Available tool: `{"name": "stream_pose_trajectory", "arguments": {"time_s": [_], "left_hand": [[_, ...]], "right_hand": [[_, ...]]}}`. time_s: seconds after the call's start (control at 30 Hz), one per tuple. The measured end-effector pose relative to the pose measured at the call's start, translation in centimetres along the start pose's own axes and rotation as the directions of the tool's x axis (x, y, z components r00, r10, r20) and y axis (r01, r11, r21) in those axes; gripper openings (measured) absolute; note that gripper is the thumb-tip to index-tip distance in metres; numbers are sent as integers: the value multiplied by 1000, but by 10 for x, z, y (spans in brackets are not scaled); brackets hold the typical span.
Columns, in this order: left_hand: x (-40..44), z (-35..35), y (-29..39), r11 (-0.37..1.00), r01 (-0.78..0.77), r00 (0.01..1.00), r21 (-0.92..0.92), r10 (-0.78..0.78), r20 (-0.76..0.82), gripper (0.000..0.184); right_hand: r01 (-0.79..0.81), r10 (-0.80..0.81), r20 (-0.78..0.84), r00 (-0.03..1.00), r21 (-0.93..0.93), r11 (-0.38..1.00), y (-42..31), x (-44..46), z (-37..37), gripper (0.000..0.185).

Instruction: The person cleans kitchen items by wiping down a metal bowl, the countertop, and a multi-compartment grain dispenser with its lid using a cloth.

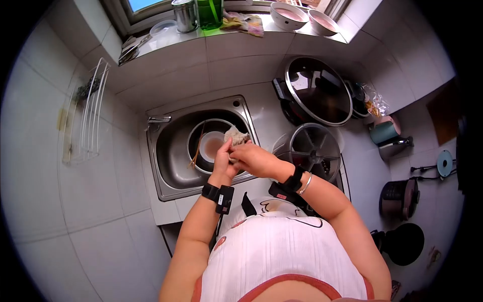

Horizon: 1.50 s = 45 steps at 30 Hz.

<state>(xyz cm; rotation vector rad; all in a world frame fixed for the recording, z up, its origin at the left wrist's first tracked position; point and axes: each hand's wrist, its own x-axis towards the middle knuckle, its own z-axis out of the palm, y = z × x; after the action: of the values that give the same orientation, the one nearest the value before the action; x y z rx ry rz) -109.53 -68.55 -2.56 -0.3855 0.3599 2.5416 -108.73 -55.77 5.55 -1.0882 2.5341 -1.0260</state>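
Observation:
My left hand [223, 164] and my right hand [257, 160] are close together over the right side of the steel sink [168, 182]. Between them is a crumpled, pale dishcloth [235, 135], bunched up with its top sticking out past my fingers. Both hands are closed on it, though the fingertips are partly hidden. Below, a round basin [191, 135] sits in the sink. Inside it is a white bowl [207, 138] with a pinkish-brown middle. Thin brown sticks, perhaps chopsticks [199, 144], lean across the basin's left rim.
A faucet [159, 120] is at the sink's left corner. Right of the sink stand a lidded pan [318, 90] and a clear-lidded round container [313, 151]. The windowsill holds a green container [209, 14], a metal canister [185, 16] and two bowls [289, 16]. A wire rack [89, 113] hangs left.

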Motion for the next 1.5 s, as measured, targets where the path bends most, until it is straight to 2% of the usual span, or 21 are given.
{"name": "stream_pose_trajectory", "arguments": {"time_s": [0.07,0.13,0.23,0.33,0.37,0.4,0.5,0.53,0.6,0.67,0.7,0.73,0.8,0.87,0.93,1.0,1.03,1.07,1.17,1.23,1.5], "left_hand": [[14,-20,3,996,-55,992,67,62,-112,36],[9,-20,10,975,-125,969,183,159,-187,28],[-1,-23,12,943,-139,976,302,181,-117,27],[-19,1,11,936,-143,983,322,173,-65,26],[-25,9,11,940,-128,988,317,150,-46,25],[-26,7,7,940,-124,988,318,147,-48,25],[-33,3,1,658,-322,933,681,343,111,21],[-38,10,4,660,-315,936,682,334,110,21],[-49,25,15,298,-464,866,834,350,357,21],[-46,17,11,425,-485,873,765,292,391,31],[-47,14,5,606,-349,936,714,191,296,37],[-48,14,0,753,-191,974,630,68,215,42],[-39,4,-17,772,-166,983,613,81,163,50],[-25,-13,-33,722,-242,966,648,242,91,51],[-4,-51,-48,381,-221,844,898,536,-20,51],[-4,-40,-55,136,-223,780,965,618,93,52],[-4,-34,-65,261,-267,805,928,589,66,52],[-4,-26,-72,148,-272,807,951,573,142,51],[1,-23,-89,287,-251,905,925,408,119,50],[2,-29,-97,103,-481,860,871,246,446,46],[34,-30,-93,198,-517,852,833,220,476,43]], "right_hand": [[-16,22,76,997,-80,997,-13,-13,-20,24],[-7,-5,-176,984,-67,998,-23,-35,-39,28],[-322,316,-191,930,-2,947,1,-67,-49,34],[-400,441,-234,867,202,894,0,-47,-45,33],[-194,175,-350,920,-21,981,1,-36,-37,37],[-197,178,-351,919,-18,980,0,-27,-28,37],[-209,281,-298,913,250,945,0,-15,-8,41],[-232,344,-207,916,427,874,5,-15,-3,40],[-263,401,-113,909,589,764,7,-16,1,39],[-228,479,-103,872,780,583,3,-18,-1,33],[-375,520,-157,840,524,764,0,-21,-8,31],[-378,522,-157,838,523,764,-4,-25,-13,31],[-384,362,-305,881,-14,923,-12,-41,-22,33],[-345,245,-492,835,-122,930,-15,-73,-39,34],[-483,227,-698,680,-193,854,-17,-108,-70,32],[-671,374,-847,379,27,741,13,-157,-79,29],[-734,402,-861,313,49,677,31,-179,-84,29],[-793,425,-872,241,76,604,47,-200,-85,29],[-797,498,-844,200,155,583,93,-232,-79,34],[-763,564,-796,220,220,608,103,-236,-72,37],[-620,726,-636,264,465,632,100,-230,-67,49]]}}
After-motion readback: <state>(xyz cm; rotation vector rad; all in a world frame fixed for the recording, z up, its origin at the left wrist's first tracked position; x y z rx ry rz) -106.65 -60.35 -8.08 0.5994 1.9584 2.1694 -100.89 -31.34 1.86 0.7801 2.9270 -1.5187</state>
